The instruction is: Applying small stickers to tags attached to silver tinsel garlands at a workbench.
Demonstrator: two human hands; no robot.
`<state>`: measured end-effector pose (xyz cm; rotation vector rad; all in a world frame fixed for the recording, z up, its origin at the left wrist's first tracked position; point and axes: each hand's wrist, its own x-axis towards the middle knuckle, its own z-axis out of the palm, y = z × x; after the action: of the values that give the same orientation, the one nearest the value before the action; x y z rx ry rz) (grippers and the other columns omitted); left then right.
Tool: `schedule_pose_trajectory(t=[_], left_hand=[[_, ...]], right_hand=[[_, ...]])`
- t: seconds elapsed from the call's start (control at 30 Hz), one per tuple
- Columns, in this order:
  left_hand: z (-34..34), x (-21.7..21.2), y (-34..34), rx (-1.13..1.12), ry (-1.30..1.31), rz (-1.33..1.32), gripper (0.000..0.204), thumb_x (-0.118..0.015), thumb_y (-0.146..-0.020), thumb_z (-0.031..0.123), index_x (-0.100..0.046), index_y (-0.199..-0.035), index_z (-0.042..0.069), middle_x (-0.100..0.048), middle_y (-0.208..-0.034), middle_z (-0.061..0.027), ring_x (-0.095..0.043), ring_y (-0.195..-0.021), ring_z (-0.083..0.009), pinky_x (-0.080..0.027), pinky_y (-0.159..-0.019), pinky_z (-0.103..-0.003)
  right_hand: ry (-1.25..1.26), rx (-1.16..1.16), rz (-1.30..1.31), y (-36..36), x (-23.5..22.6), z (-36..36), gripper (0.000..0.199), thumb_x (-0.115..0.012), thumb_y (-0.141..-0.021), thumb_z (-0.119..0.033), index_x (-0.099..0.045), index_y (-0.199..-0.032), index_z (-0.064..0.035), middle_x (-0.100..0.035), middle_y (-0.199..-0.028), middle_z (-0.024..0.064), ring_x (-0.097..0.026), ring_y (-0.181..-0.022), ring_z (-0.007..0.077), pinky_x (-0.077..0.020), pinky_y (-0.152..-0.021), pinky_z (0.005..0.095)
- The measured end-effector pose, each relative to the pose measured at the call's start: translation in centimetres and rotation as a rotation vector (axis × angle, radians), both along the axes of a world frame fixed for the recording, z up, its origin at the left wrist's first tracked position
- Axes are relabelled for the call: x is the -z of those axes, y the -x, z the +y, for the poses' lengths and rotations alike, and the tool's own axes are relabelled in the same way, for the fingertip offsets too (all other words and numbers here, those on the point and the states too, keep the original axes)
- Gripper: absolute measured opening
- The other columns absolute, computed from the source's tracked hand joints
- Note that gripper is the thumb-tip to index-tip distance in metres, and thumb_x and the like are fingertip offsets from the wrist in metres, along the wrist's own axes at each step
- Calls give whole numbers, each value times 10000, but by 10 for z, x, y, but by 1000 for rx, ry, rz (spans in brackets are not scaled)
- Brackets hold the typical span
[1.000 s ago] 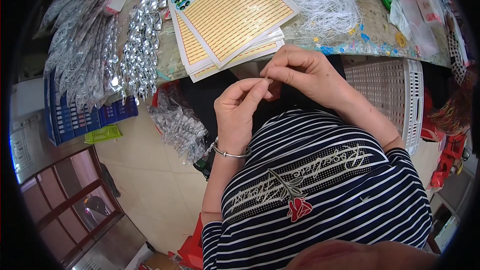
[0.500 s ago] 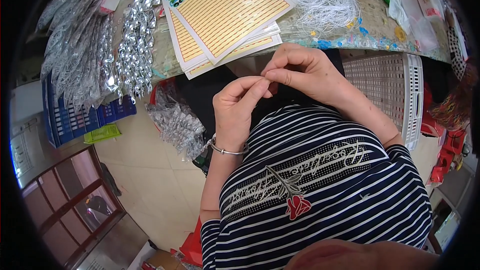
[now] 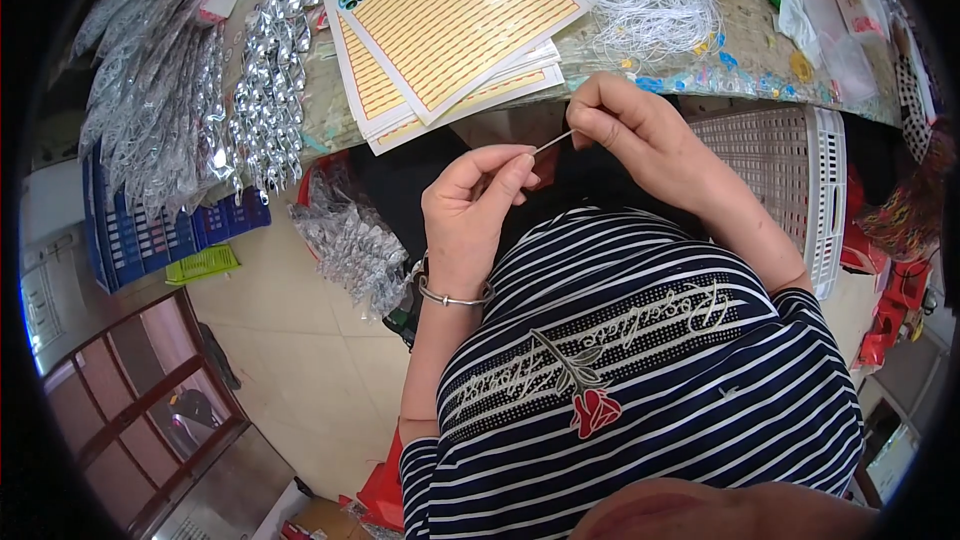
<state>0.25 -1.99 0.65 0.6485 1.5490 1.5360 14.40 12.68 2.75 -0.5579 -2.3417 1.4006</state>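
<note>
Between my two hands a short length of thin pale cord (image 3: 553, 143) is drawn straight, slanting up to the right. My left hand (image 3: 475, 190) pinches its lower end between thumb and forefinger, with a bangle on that wrist. The upper end sits in the pinch of my right hand (image 3: 630, 130). Both hands are in front of the table's near edge, above my lap. Behind them lies a stack of yellow sticker sheets (image 3: 465, 30) with red lines, the top one bearing green oval stickers. A tangle of white cords (image 3: 640, 5) rests beside the sheets.
Silvery wrapped strips (image 3: 272, 85) and a heap of clear-bagged ones (image 3: 150, 90) hang over the table's left edge. A blue crate (image 3: 150, 245) stands below. Bagged silver pieces (image 3: 355, 240) are by my left arm, a white plastic basket (image 3: 825, 190) by my right.
My hands were fingertip to fingertip. The right hand has moved up and to the right, and the cord now shows stretched between them. The left hand has barely moved.
</note>
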Motion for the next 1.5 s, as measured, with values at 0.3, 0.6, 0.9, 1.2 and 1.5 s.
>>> schedule_pose_trajectory(t=[0.3,0.6,0.9,1.2,1.5], left_hand=[[1,2,-4,-26,-55,51,124,-664,-855,50,-673,-956,-21,-673,-834,-46,-619,-730,-73,-448,-609,-173],[0,6,-1,-21,-74,-130,144,-628,-887,97,-670,-958,-20,-662,-809,-45,-536,-672,-62,-391,-587,-176],[0,6,1,-8,-105,-179,142,-629,-894,114,-660,-961,-8,-645,-789,-25,-571,-695,-65,-414,-603,-179],[3,-1,-4,-29,-94,70,86,-613,-903,103,-627,-902,17,-587,-786,-6,-469,-654,-51,-379,-596,-175],[2,5,-2,61,-92,123,76,-612,-892,69,-619,-857,2,-584,-777,-15,-490,-663,-61,-394,-604,-183]], right_hand=[[651,-62,192,9,7,-12,117,-527,-950,-125,-587,-918,-30,-639,-946,43,-564,-842,106,-440,-785,256],[-513,-84,241,19,12,-18,232,-698,-672,-15,-620,-881,-78,-622,-997,30,-550,-964,247,-452,-840,328],[-454,-108,268,20,11,-19,174,-677,-724,-17,-608,-872,-76,-574,-1018,51,-521,-949,249,-417,-836,315],[-97,-7,265,21,18,-17,101,-585,-859,-93,-520,-828,-23,-502,-849,106,-493,-830,277,-414,-772,344],[88,-67,165,23,17,-15,93,-560,-912,-76,-545,-857,-3,-482,-901,66,-522,-788,140,-474,-700,253]])
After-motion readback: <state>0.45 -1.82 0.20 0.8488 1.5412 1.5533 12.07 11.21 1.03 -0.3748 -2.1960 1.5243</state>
